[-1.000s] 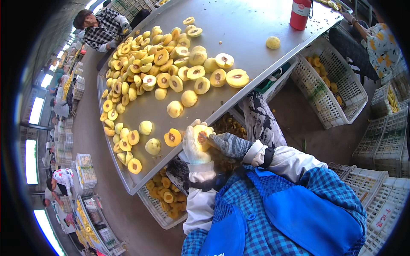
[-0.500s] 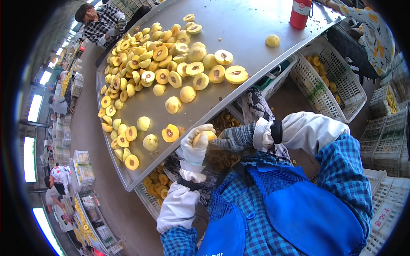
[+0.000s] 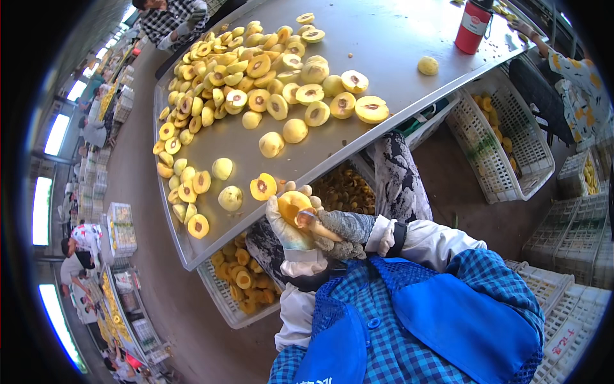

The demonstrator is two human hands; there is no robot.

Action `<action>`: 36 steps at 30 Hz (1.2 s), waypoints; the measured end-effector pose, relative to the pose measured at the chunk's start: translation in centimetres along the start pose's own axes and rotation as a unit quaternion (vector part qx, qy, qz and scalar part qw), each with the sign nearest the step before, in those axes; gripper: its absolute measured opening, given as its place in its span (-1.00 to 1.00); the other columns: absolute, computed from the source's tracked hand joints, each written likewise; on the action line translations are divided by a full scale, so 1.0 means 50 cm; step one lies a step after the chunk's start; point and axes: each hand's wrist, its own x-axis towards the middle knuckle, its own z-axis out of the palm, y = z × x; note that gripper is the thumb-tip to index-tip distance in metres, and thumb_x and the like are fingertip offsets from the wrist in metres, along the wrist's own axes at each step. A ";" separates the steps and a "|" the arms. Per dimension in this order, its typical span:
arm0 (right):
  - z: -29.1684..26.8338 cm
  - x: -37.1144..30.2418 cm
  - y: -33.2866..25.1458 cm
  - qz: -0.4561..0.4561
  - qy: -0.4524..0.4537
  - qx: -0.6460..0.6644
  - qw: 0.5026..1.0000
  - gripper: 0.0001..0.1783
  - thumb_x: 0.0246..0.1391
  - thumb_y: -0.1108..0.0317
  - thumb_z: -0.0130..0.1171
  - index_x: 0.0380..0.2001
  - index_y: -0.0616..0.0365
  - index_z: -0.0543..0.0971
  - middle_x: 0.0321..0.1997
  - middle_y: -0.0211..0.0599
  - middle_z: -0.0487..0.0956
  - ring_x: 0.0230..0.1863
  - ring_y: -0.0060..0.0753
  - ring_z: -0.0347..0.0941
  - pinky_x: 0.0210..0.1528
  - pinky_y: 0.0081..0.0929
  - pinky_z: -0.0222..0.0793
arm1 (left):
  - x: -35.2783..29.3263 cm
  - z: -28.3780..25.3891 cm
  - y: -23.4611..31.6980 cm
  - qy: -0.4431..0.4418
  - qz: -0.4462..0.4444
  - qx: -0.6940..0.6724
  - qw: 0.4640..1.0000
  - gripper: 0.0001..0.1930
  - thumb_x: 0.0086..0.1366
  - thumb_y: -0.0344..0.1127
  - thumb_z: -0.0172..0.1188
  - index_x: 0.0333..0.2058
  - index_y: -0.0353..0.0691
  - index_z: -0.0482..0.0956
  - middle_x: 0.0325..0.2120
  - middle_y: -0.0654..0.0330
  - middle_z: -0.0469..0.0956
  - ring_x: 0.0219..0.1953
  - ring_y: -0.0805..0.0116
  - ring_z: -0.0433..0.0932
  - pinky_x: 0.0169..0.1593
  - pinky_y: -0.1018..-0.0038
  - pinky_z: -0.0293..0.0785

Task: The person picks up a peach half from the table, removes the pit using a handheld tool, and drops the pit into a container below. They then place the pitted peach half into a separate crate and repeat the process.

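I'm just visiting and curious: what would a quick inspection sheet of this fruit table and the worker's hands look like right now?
Surface: long metal table, grey, bare at its right end.
Job's things: yellow fruit half held in front of the apron; heap of halved yellow fruit, many showing pit hollows, spread over the table's left part.
Clutter: red can and one lone fruit near the far right end.
Grippers: left hand, white glove, cups the fruit half; right hand, grey glove, presses against it, tool not clear.
Cables: nothing seen.
Surroundings: white slatted crate on the floor at right, crate of fruit halves under the table, other people along the aisle.
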 end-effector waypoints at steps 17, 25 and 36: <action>-0.050 0.000 -0.026 0.080 0.129 -0.553 0.819 -0.54 0.31 0.02 -0.23 -0.02 0.09 0.49 -0.52 -0.03 0.57 -0.66 -0.18 0.47 -0.63 -0.22 0.36 | 0.172 -0.045 0.247 -0.015 -0.083 0.916 0.392 -0.46 0.16 -0.19 0.23 0.10 -0.19 0.34 0.04 -0.10 0.41 0.10 -0.03 0.39 0.15 0.28 0.32; 0.003 -0.004 -0.076 -0.252 0.141 -0.641 0.711 -0.65 0.24 0.24 -0.10 -0.06 0.27 0.46 -0.25 0.04 0.55 -0.25 0.01 0.51 -0.23 -0.21 0.44 | 0.159 -0.084 0.189 0.048 0.099 0.583 0.805 -0.60 0.06 -0.46 0.29 -0.08 -0.09 0.50 -0.26 0.32 0.51 -0.27 0.46 0.51 -0.25 0.55 0.49; 0.096 0.029 -0.099 -0.331 0.197 -0.672 0.633 -0.57 0.24 0.01 -0.10 -0.23 0.17 0.51 -0.46 0.08 0.56 -0.36 0.18 0.48 -0.30 -0.02 0.37 | 0.059 0.016 0.073 0.038 0.053 0.118 0.991 -0.37 0.31 0.22 -0.17 -0.10 -0.32 0.46 -0.35 -0.09 0.57 -0.38 0.16 0.55 -0.30 0.33 0.55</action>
